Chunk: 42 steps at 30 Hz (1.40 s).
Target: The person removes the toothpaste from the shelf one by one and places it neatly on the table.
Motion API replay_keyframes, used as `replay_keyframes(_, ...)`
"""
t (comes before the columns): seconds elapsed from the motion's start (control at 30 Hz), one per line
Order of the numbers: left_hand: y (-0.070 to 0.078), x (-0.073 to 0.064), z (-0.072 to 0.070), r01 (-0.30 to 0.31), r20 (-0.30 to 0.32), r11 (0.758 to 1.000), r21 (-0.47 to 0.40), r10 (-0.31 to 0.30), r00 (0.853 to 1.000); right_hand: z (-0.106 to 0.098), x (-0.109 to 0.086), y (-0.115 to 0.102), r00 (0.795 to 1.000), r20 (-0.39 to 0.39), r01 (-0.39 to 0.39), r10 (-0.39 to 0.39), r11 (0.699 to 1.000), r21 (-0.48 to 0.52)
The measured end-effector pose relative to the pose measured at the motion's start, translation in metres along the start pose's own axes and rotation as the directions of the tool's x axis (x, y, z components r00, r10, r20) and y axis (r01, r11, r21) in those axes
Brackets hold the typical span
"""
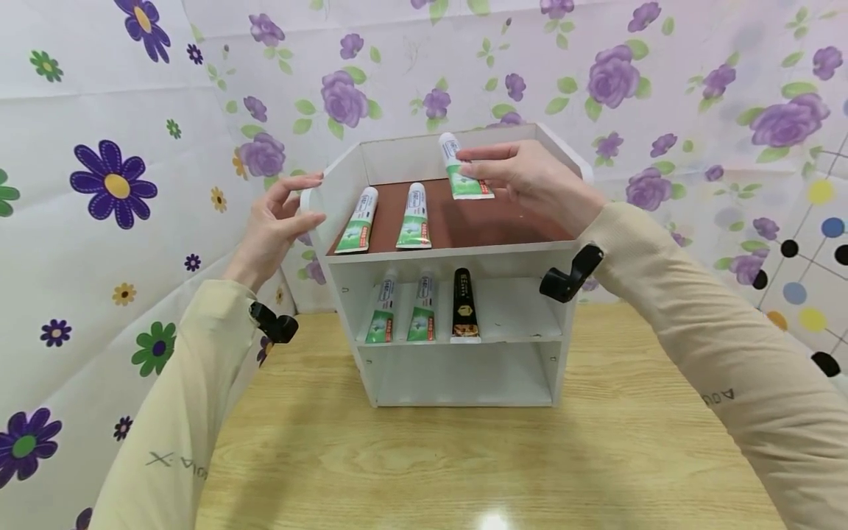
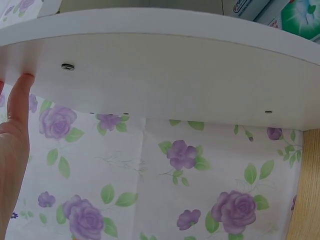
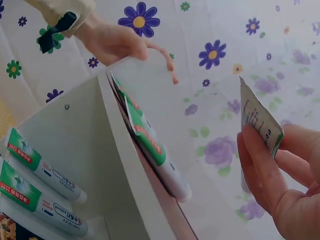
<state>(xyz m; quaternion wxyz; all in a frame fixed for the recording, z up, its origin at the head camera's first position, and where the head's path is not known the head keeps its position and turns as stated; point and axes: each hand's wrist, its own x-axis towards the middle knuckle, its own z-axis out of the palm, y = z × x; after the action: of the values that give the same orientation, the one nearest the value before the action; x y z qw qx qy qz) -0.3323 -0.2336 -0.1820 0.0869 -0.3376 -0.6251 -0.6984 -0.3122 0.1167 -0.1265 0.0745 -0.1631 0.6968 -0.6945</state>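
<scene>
While the left hand point(image 1: 273, 224) spreads against the left edge of the rack point(image 1: 464, 377), the right hand point(image 1: 530, 173) pinches a toothpaste tube point(image 1: 467, 188) above the top shelf point(image 1: 523, 228); lowering it flat, cap point(image 1: 447, 138) rearward, seems best.

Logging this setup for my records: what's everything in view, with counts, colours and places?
table: one, yellowish, below
shelf unit: one, white with brown top, on table
green-and-white tubes: five, two atop, two on middle shelf, one held
black tube: one, black-gold, middle shelf
backdrop: count unclear, patterned white, behind and beside
sleeves: two, beige, on arms
wrist devices: two, black, one per wrist
left hand: one, bare, at the unit's left wall
right hand: one, bare, holding one tube
</scene>
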Motion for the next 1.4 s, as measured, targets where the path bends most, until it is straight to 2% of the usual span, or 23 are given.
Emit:
replay_keyframes(0.23, -0.002, -0.001, 0.001, -0.012, -0.002, 1.0, 0.003, 0.012, 1.0, -0.002, -0.013, -0.02, 0.999, -0.018, 0.05, -0.047, 0.98, 0.193)
replay_keyframes(0.43, -0.002, 0.0, 0.001, -0.025, 0.0, 0.999, -0.039, 0.025, 1.0, -0.017, -0.029, -0.039, 0.998, -0.045, 0.042, -0.031, 0.963, 0.265)
replay_keyframes(0.83, -0.002, 0.0, 0.003, -0.026, 0.004, 0.998, -0.049, 0.026, 1.0, -0.064, -0.04, -0.044, 0.997, -0.075, 0.032, -0.008, 0.947, 0.32)
replay_keyframes(0.9, -0.001, -0.002, 0.002, -0.03, -0.007, 0.998, -0.05, 0.029, 1.0, -0.071, -0.04, -0.042, 0.997, -0.072, 0.009, 0.015, 0.951, 0.31)
replay_keyframes(1.0, -0.005, 0.003, 0.008, -0.033, -0.001, 0.997, -0.063, 0.033, 0.999, -0.088, -0.047, -0.04, 0.995, -0.09, -0.009, 0.038, 0.952, 0.304)
replay_keyframes(1.2, -0.006, 0.004, 0.007, -0.024, 0.014, 0.999, -0.047, 0.025, 1.0, -0.111, -0.053, -0.032, 0.998, -0.065, 0.015, 0.006, 0.949, 0.316)
replay_keyframes(1.4, -0.005, 0.0, 0.002, -0.046, 0.004, 0.998, -0.047, 0.047, 0.999, -0.13, -0.058, -0.019, 0.997, -0.071, -0.003, 0.028, 0.946, 0.324)
